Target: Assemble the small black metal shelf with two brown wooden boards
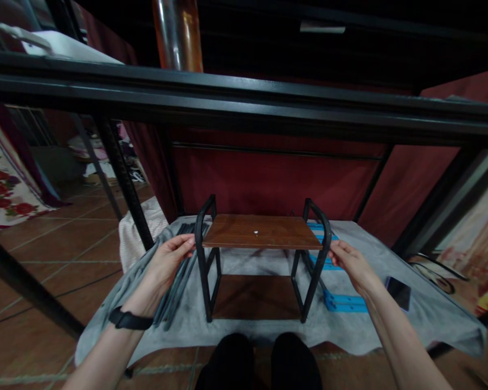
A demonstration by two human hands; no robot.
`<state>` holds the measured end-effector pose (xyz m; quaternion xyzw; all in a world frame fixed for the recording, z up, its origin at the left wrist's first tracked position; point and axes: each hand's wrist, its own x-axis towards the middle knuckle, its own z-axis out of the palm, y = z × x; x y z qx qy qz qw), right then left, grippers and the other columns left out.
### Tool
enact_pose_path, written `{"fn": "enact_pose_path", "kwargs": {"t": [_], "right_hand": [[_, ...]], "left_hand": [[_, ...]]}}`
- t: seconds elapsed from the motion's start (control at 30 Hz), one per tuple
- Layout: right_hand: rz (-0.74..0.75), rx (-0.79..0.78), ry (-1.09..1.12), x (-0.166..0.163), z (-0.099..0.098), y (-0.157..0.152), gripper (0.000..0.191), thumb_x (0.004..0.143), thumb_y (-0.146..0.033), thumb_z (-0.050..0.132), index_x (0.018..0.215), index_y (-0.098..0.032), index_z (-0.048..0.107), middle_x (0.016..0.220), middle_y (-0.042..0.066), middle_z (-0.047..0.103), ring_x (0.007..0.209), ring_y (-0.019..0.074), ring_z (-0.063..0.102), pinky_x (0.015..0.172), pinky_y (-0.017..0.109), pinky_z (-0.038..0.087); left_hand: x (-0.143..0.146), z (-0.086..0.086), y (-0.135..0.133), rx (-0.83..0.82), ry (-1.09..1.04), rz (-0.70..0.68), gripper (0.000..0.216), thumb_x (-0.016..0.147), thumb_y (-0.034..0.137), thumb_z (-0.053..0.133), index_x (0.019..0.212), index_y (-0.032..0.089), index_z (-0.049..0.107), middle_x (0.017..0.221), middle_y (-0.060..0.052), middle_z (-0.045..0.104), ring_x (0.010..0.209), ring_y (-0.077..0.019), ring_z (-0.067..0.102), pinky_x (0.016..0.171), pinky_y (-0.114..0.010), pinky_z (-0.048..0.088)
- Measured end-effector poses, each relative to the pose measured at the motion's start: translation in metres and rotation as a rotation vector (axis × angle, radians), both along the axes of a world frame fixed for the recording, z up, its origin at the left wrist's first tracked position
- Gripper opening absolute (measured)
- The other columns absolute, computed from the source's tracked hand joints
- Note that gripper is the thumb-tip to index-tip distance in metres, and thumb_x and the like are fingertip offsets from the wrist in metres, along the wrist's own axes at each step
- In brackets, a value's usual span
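Note:
A small two-tier rack with brown wooden boards and black metal side frames stands upright in front of me. Its top board (236,227) carries a small white spot near the middle, and its lower board (256,300) sits close to the cloth. My left hand (168,262) has its fingers pinched against the outer side of the left frame (203,271), just below board height. On the opposite side, my right hand (350,265) pinches at the outside of the right frame (318,268). Whatever lies between the fingertips of either hand is too small to make out.
Dark tubes (179,292) lie left of the rack on a grey cloth (268,330). Blue slotted pieces (345,303) and a phone (398,292) lie to the right. A thick black beam (244,103) crosses above my hands, with an amber cylinder (179,38) on it.

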<state>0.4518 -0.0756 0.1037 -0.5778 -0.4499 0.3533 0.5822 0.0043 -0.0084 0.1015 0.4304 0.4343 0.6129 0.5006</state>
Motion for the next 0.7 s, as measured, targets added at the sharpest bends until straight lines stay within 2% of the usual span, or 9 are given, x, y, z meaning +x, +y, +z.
{"fn": "enact_pose_path", "kwargs": {"t": [0.23,0.33,0.53,0.7], "right_hand": [[0.026,0.024,-0.021,0.003,0.002,0.006,0.040,0.065,-0.057,0.074,0.064,-0.021,0.057,0.056,-0.001,0.052,0.050,0.0108,0.041,0.048,0.026,0.033],[-0.022,0.051,-0.024,0.003,0.000,0.005,0.039,0.066,-0.057,0.074,0.068,-0.021,0.060,0.058,-0.001,0.055,0.051,0.0121,0.042,0.048,0.027,0.035],[-0.063,0.114,-0.013,0.001,-0.007,-0.001,0.037,0.065,-0.054,0.077,0.076,-0.021,0.065,0.066,0.000,0.059,0.060,0.0135,0.049,0.057,0.028,0.041],[-0.101,0.121,0.008,0.000,-0.011,0.000,0.037,0.063,-0.053,0.079,0.074,-0.020,0.065,0.064,-0.001,0.058,0.061,0.0131,0.049,0.059,0.027,0.040]], "left_hand": [[-0.002,-0.010,-0.006,0.065,0.104,0.027,0.040,0.061,0.036,0.086,0.093,0.016,0.074,0.083,-0.003,0.071,0.066,-0.0104,0.058,0.061,-0.020,0.046],[-0.003,-0.011,-0.005,0.100,0.095,0.020,0.040,0.064,0.038,0.084,0.096,0.016,0.074,0.085,-0.004,0.071,0.072,-0.0121,0.060,0.062,-0.021,0.045],[0.004,-0.012,-0.003,0.136,0.043,0.058,0.043,0.057,0.034,0.088,0.093,0.016,0.073,0.082,-0.002,0.069,0.066,-0.0104,0.056,0.065,-0.022,0.046],[0.010,-0.016,-0.010,0.161,0.148,0.111,0.045,0.059,0.038,0.087,0.095,0.016,0.072,0.083,-0.003,0.069,0.073,-0.0151,0.060,0.073,-0.028,0.049]]}}
